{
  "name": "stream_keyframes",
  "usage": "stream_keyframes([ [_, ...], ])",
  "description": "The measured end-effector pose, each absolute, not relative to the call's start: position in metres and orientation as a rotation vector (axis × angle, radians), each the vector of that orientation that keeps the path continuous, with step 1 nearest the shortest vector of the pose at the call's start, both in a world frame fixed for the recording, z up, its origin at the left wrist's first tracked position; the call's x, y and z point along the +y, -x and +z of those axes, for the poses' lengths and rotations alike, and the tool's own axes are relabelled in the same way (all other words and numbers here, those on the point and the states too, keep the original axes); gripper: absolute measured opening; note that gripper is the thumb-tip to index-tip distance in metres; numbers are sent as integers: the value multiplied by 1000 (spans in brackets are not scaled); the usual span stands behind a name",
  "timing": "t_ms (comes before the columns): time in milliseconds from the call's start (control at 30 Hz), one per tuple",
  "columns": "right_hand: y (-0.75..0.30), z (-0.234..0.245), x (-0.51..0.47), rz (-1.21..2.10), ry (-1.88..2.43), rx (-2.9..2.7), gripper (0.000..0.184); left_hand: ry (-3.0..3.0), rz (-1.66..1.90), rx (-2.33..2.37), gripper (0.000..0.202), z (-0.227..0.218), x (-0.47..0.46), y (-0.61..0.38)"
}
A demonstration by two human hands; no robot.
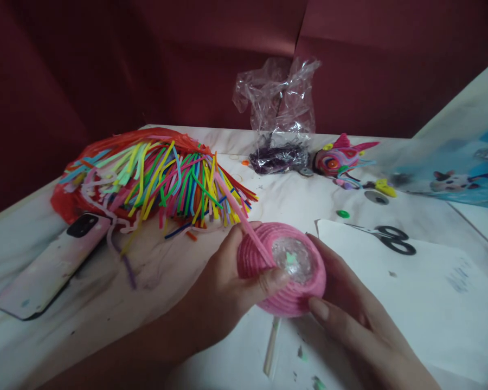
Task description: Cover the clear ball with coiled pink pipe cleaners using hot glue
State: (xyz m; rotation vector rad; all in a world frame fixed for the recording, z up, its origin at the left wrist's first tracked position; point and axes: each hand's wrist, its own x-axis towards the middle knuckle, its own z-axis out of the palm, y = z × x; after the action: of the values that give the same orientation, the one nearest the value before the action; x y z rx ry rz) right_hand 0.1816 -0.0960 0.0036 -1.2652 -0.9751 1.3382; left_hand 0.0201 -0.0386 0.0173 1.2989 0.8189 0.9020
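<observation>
Left hand (231, 279): clasps round, pink, fuzzy-coiled ball (295, 300)
Right hand (378, 336): fingers cup ball's right side
Pink fuzzy strip (247, 228): slants up-left, left hand nearer

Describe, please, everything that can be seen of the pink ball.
The pink ball looks round, wrapped in neat rows of fuzzy cord. A glossy, clear patch with a light green piece is uncovered, facing the camera. A loose pink strand extends from it. The left hand and right hand hold it from both sides, over the table.
</observation>
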Motion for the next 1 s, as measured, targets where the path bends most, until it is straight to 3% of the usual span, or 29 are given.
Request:
stream_keyframes([
  [200, -180, -1, -101, 1094, 1274, -1185, 65, -1067, 937, 740, 39, 18, -40, -25],
  [467, -190, -20, -95, 335, 1182, -1767, 64, -902, 882, 760, 44, 13, -39, -25],
  [1000, -190, -36, -100, 199, 1139, -1959, 50, -817, 921, 674, 38, -3, -47, -19],
])
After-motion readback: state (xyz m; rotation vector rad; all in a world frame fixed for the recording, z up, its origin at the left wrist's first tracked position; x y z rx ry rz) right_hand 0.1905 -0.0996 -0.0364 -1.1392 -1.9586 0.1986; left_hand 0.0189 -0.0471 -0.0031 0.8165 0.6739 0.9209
